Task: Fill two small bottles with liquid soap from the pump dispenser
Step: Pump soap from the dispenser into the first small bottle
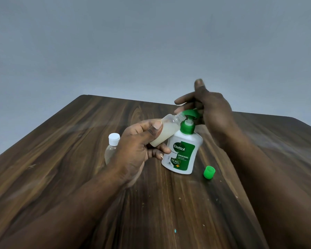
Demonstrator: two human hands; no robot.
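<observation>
The left hand (pixel 136 150) covers the lower part of the white-capped bottle (pixel 112 146) behind it and part of the tilted small bottle (pixel 169 127) it grips. The blurred right hand (pixel 212 108) hides the back of the green pump head (pixel 192 114) on the pump dispenser (pixel 172 140), and whether the nozzle touches the small bottle's mouth cannot be told. Both forearms (pixel 70 203) run off the bottom edge; the label (pixel 185 153) has fine print too small to read.

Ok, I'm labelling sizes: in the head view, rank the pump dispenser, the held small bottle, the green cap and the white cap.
1. pump dispenser
2. small bottle, gripped by the left hand
3. green cap and white cap: alike in size; the white one sits farther back, so unranked.
</observation>
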